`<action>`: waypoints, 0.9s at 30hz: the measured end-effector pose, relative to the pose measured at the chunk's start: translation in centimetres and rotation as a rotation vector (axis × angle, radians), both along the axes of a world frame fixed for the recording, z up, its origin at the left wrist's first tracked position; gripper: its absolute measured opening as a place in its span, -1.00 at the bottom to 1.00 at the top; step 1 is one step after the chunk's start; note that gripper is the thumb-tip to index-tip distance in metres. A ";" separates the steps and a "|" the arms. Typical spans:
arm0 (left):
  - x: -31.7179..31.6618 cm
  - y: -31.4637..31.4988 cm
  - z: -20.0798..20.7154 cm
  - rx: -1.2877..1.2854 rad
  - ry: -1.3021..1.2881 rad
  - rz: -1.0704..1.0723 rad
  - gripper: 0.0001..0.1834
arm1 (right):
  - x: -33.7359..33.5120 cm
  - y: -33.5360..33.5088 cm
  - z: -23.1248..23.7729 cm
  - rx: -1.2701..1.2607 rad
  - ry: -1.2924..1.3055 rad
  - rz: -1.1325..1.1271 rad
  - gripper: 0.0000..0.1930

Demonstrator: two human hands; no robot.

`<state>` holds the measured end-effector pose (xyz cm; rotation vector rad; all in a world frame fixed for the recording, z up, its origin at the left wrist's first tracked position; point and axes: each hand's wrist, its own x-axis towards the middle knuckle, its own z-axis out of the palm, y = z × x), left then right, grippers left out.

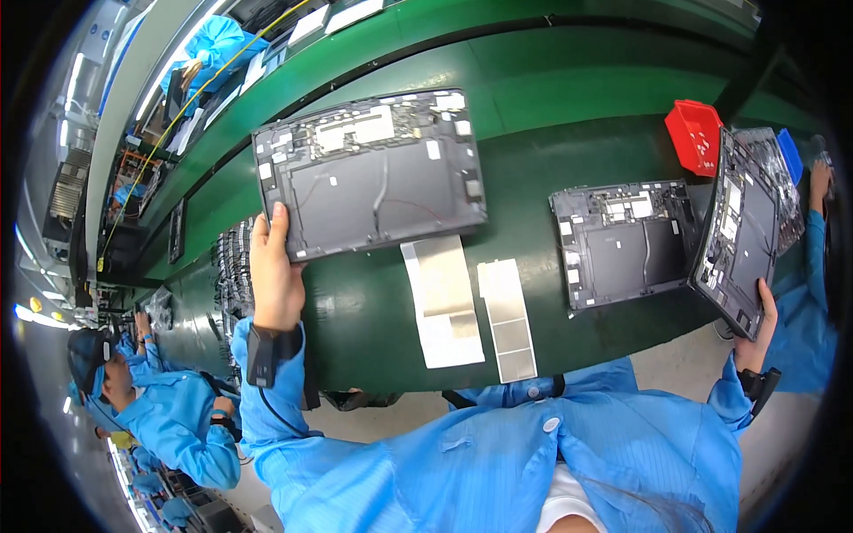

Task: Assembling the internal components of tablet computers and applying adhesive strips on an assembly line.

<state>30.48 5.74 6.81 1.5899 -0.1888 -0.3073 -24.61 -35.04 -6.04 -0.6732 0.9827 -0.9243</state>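
Note:
My left hand (277,275) is closed on the lower left corner of a dark laptop casing (342,191), its inside with circuit board and white stickers facing up. At the right, my right hand (757,329) grips the lower edge of a second, similar casing (742,226), held tilted. Beside that one a third casing (622,258) lies flat on the green bench, partly covered by the tilted one. Between my hands lie a white backing sheet with silvery pieces (449,315) and a narrower strip with grey squares (509,333).
A red bin (695,138) with small pale pieces stands at the far right, near clear plastic trays (769,160) and a blue container (790,155). Rows of small dark parts (235,284) line the bench's left. Co-workers in blue sit left (169,400), right and across.

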 end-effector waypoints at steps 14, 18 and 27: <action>-12.7 1.3 -1.2 -0.138 0.081 -0.156 -0.79 | -4.1 1.3 0.4 -0.008 -0.087 0.006 -0.58; -14.1 1.5 -1.5 -0.154 0.076 -0.202 -0.75 | -4.9 1.7 0.6 -0.022 -0.045 -0.051 -0.60; -13.8 1.5 -2.2 -0.137 0.055 -0.193 -0.80 | -4.7 1.7 0.3 -0.041 -0.085 -0.008 -0.60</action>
